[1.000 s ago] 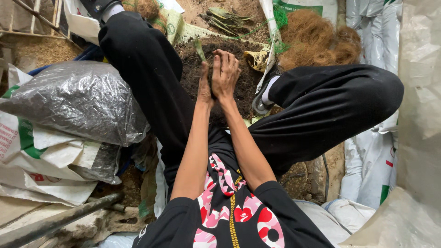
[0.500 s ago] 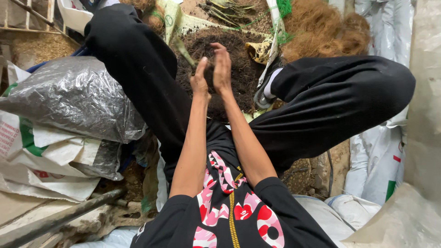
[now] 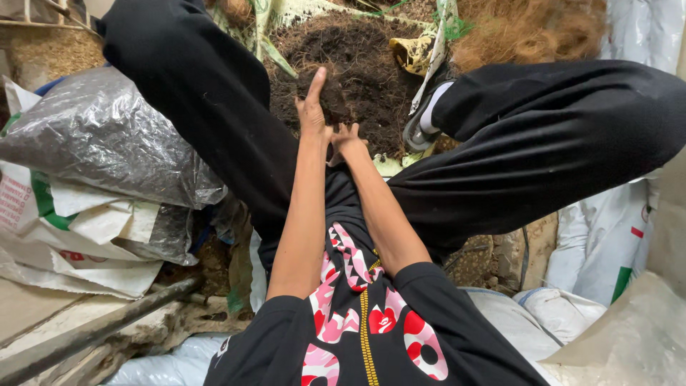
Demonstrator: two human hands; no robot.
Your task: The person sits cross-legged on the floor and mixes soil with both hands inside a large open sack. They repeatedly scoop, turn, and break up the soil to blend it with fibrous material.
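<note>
Nearest to us, we are seeing our own black top with its pink and red pattern (image 3: pixel 357 314) and a yellow zip running down the middle. From it both bare forearms are reaching forward between our legs, which are clad in black trousers (image 3: pixel 543 143) and are spreading out to either side.

Our left hand (image 3: pixel 312 107) is standing up on edge at the near edge of the soil pile (image 3: pixel 357 68), its fingers (image 3: pixel 318 80) lying together and pointing straight away from us, the tips touching the dark soil. Our right hand (image 3: pixel 348 139) is sitting just beside it and lower, touching the left wrist; its fingers are curling downward into the near rim of the soil, and we cannot tell whether they are closing on anything there.

The soil pile is lying on the floor between our legs, dark brown and crumbly, on a pale woven sack. At its right edge a shoe with a white sock (image 3: pixel 427 118) is resting.

To the left, a crumpled grey plastic bag (image 3: pixel 107 136) is lying over white printed sacks (image 3: pixel 71 236). Farther off, at the top right, a heap of brown coconut fibre (image 3: pixel 529 28) is sitting beyond the soil.
</note>
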